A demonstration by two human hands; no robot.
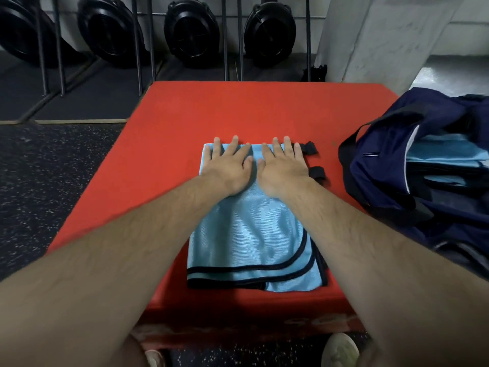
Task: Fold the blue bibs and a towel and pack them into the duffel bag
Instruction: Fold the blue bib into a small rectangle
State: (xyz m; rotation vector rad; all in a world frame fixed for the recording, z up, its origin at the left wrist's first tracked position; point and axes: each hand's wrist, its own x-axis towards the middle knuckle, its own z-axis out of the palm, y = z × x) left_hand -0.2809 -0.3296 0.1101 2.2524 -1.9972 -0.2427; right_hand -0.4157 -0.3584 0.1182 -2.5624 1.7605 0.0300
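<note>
Bib: a light blue bib (254, 234) with dark trim lies folded flat on the red padded box (164, 144), right of its middle, reaching almost to the near edge.
Long axis: it runs near to far; the curved trimmed hems sit at the near end, and two black strap tabs (312, 160) stick out to the right at the far end.
Left hand: the left hand (227, 165) lies palm down on the far left part of the bib, fingers straight and spread wide, holding nothing.
Right hand: the right hand (283, 165) lies flat just beside it on the far right part, fingers straight and slightly spread — thumbs nearly meeting.
Bag: a navy duffel bag (391, 181) sits at the right edge of the box, near the bib but apart from it, its mouth open with light blue cloth (444, 154) showing inside; a dark strap loops toward the bib.
Open room: bare red surface lies left of and beyond the bib.
Surroundings: speckled dark floor (53, 168) on the left — black weight plates (190, 33) stand on a rack against the far wall.
Near edge: pale shoes (341, 350) show below the box.
</note>
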